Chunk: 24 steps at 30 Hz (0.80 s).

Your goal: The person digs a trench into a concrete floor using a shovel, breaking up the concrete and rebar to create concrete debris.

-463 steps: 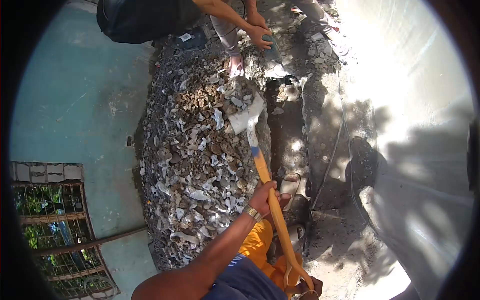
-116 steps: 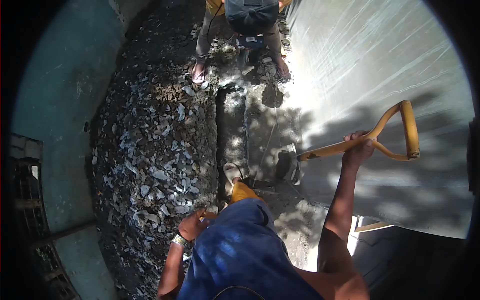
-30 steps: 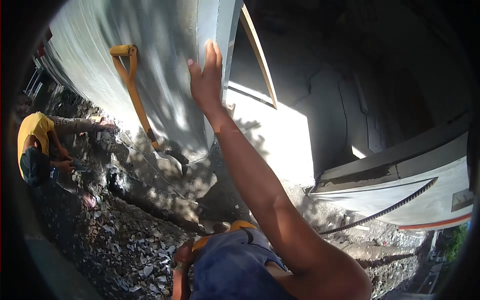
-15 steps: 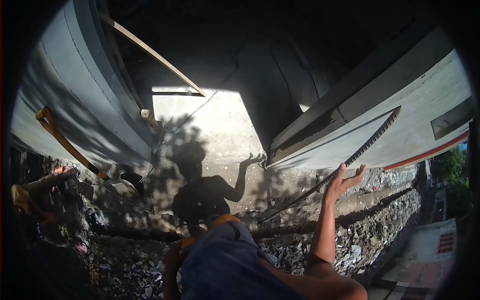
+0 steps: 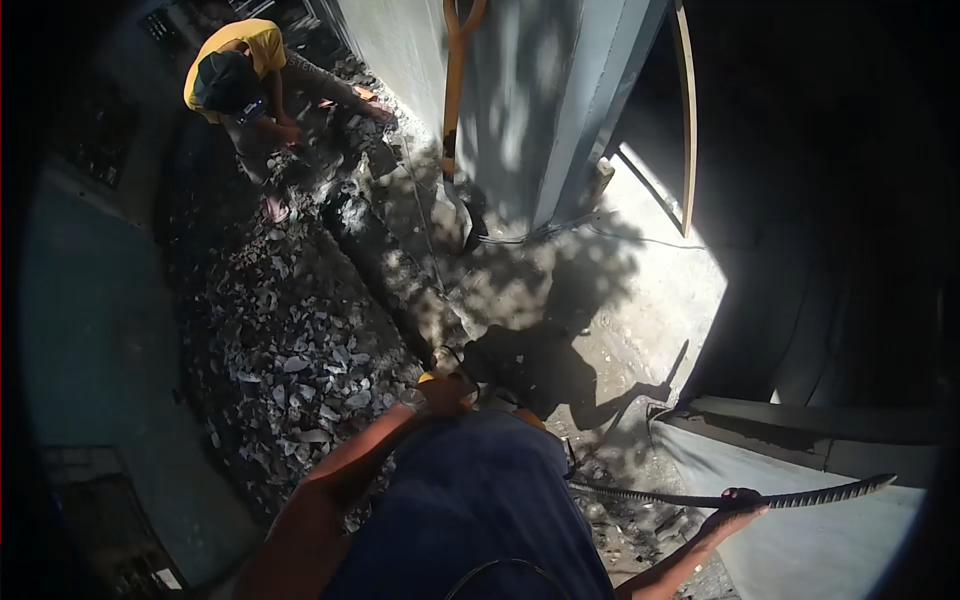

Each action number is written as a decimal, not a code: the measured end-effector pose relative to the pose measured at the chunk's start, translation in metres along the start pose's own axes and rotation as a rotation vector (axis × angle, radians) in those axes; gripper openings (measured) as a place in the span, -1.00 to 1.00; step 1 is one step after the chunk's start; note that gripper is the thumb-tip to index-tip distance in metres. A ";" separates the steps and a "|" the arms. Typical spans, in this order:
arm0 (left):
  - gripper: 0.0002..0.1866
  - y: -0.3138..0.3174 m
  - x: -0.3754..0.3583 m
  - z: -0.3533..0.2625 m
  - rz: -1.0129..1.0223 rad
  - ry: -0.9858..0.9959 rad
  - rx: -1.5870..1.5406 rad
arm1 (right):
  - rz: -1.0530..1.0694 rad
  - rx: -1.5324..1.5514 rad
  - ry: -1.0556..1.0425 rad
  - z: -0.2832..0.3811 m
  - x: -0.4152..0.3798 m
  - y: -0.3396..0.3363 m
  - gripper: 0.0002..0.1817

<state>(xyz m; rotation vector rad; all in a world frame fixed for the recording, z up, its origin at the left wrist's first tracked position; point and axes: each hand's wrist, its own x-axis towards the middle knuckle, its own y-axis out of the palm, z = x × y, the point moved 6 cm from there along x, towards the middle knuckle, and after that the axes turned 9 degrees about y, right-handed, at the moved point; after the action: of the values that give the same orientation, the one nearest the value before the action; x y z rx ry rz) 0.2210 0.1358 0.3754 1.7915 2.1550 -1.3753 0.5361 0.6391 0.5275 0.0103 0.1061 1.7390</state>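
Observation:
My right hand (image 5: 735, 508) is at the lower right, closed around a ribbed steel bar (image 5: 830, 493) that runs nearly level, from beside my blue shirt out to the right over a grey ledge (image 5: 800, 450). My left hand (image 5: 445, 393) rests at my waist against my orange shorts, my arm bent; its fingers are in shadow. A yellow-handled shovel (image 5: 455, 90) leans upright against the grey wall (image 5: 520, 110), well out of reach of either hand.
A person in a yellow shirt (image 5: 235, 65) crouches at the far end of a narrow trench (image 5: 385, 265). A pile of broken rubble (image 5: 295, 345) lines its left side, with a teal wall (image 5: 90, 300) beyond. A doorway with a wooden frame (image 5: 686, 120) opens on the right.
My view has swung back toward the trench. My right hand, open in the air near the steel bar half a second ago, has come down and closed on it. The shovel stays against the wall.

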 end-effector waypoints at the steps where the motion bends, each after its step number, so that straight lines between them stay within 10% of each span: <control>1: -0.54 0.012 -0.003 0.008 -0.094 -0.032 -0.027 | 0.004 0.057 0.003 0.000 -0.014 0.030 -0.34; 4: -0.55 0.016 -0.010 0.009 -0.127 -0.127 -0.071 | 0.283 -0.010 0.132 -0.042 -0.006 0.075 -0.30; 7: -0.51 0.039 -0.013 0.029 -0.158 -0.096 -0.104 | 0.128 -0.220 -0.015 -0.044 -0.048 0.145 -0.29; 13: -0.48 0.027 -0.040 0.038 -0.332 -0.131 -0.202 | 0.736 0.086 0.188 0.032 -0.133 0.253 -0.22; 19: -0.16 -0.014 0.011 -0.006 -0.443 0.288 -0.531 | 1.095 0.191 0.087 0.126 -0.202 0.320 -0.29; 21: -0.08 -0.033 0.027 -0.038 -0.454 0.477 -0.500 | 1.290 0.553 0.542 0.144 -0.227 0.332 -0.48; 22: -0.04 -0.042 0.036 -0.052 -0.460 0.585 -0.414 | 1.803 0.300 0.470 0.135 -0.201 0.332 -0.25; 24: 0.02 -0.061 0.035 -0.073 -0.373 0.703 -0.502 | 1.724 0.435 0.499 0.140 -0.226 0.351 -0.20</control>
<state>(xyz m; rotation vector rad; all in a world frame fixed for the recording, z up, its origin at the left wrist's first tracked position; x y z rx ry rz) 0.1965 0.2115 0.4384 1.8819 2.9175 -0.1166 0.2392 0.3672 0.7062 -0.0217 1.1029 3.3493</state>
